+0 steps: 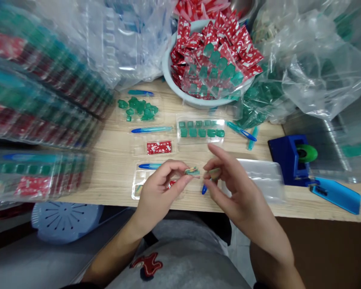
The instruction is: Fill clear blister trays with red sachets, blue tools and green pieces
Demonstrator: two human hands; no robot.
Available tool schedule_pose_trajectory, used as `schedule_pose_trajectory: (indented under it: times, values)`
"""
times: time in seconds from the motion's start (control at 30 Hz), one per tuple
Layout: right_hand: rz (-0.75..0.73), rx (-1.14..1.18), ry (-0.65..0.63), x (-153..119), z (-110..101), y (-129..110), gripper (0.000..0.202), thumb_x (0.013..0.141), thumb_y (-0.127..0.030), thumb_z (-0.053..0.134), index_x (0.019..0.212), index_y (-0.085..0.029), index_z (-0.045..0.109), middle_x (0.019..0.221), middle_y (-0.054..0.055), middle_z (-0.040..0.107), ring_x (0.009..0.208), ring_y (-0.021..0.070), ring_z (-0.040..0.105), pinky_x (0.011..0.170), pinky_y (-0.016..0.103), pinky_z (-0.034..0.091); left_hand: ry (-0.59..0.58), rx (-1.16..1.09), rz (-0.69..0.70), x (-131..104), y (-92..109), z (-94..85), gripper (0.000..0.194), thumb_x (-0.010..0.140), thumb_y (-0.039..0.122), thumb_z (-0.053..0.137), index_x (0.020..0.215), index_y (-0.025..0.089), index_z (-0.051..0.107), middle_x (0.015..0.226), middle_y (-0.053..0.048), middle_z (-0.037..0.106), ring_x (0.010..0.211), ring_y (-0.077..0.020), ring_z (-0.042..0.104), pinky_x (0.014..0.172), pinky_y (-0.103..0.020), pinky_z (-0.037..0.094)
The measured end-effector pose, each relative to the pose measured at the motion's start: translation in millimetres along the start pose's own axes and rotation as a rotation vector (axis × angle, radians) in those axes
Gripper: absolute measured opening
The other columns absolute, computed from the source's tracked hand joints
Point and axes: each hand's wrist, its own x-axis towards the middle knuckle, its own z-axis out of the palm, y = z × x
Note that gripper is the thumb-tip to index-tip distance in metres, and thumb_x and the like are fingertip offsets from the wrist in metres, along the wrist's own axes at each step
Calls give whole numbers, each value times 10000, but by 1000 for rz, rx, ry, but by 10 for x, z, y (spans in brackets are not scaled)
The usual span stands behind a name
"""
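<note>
A pale round basin (180, 94) of red packets is seen far across the wooden table (114, 168), while near its edge a small green tile (192, 171) is pinched by the left hand (159, 192), the right hand (231, 186) loosely curled around a similar piece just beside it.

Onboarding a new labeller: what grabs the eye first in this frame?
First the bowl at the back of the table, heaped with red packets and green tiles. Then the two hands at the near edge: the left hand pinches a small green piece, and the right hand pinches another beside it. A blue tape dispenser stands to the right.
</note>
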Motion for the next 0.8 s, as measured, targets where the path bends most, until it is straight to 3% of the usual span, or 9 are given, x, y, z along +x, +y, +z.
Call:
schedule_pose_trajectory:
  times: [0.1,0.27,0.37,0.6,0.8]
  values:
    - [11,117,75,-55,-45,-17,552,949,-100,473,1428,-366,407,1092,40,592,904,129,632,812,284,586,65,-17,-60,12,-14,36,125,791,314,693,828,204,645,739,16,683,687,-126,656,625,-227,536]
    - [-5,106,190,-115,-4,-120,548,898,-71,577,1344,-382,510,1048,13,650,877,147,679,797,303,613,66,-48,-64,6,26,45,176,787,363,710,810,202,643,763,3,701,709,-133,672,650,-241,551]
    - [-54,57,182,-130,-3,-159,600,873,-35,608,1349,-389,515,985,-11,678,895,139,686,818,282,610,60,-66,-6,-15,51,44,128,806,312,702,814,201,639,789,2,700,748,-130,679,690,-234,557]
    - [-175,-37,137,-129,-28,-156,631,899,-45,554,1428,-367,432,1232,25,650,1061,169,662,878,328,606,44,-38,111,-46,93,59,62,815,169,682,839,207,639,813,20,687,763,-103,665,694,-194,536]
    - [-223,-69,69,-120,7,-166,701,907,-61,545,1467,-432,343,1152,-12,670,991,150,681,833,290,605,-26,-48,105,-46,112,47,109,834,129,661,868,232,646,807,52,681,761,-74,653,697,-158,523]
